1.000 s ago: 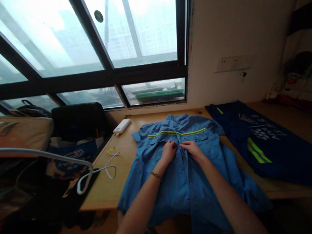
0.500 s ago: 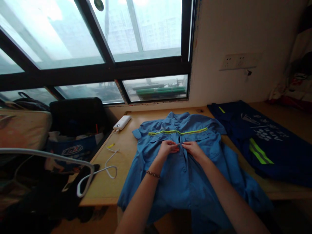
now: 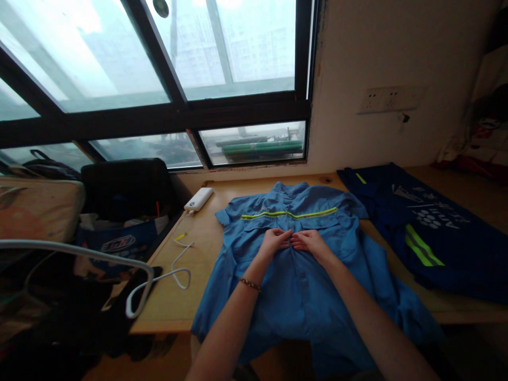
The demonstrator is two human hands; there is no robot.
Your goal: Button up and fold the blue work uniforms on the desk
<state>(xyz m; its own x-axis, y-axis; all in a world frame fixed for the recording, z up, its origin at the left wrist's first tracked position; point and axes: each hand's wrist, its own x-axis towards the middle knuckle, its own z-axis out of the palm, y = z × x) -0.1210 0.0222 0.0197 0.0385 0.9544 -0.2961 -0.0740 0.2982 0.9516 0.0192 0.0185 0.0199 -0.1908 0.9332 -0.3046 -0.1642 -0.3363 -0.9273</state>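
Observation:
A light blue work shirt (image 3: 301, 286) with a yellow-green reflective stripe across the chest lies face up on a wooden table (image 3: 174, 301). My left hand (image 3: 273, 241) and my right hand (image 3: 313, 242) meet at the shirt's front placket just below the stripe. The fingers of both are curled and pinch the two front edges of the cloth together. A beaded bracelet sits on my left wrist.
A dark blue garment (image 3: 428, 233) with reflective stripes lies on the table to the right. A white power bank (image 3: 198, 200) and its looped white cable (image 3: 179, 264) lie at the left. Bags and a black case (image 3: 127, 185) stand left of the table, under the window.
Both hands have stayed at the placket and drawn closer together, their fingertips now touching. The view shifted slightly between the first and second frames.

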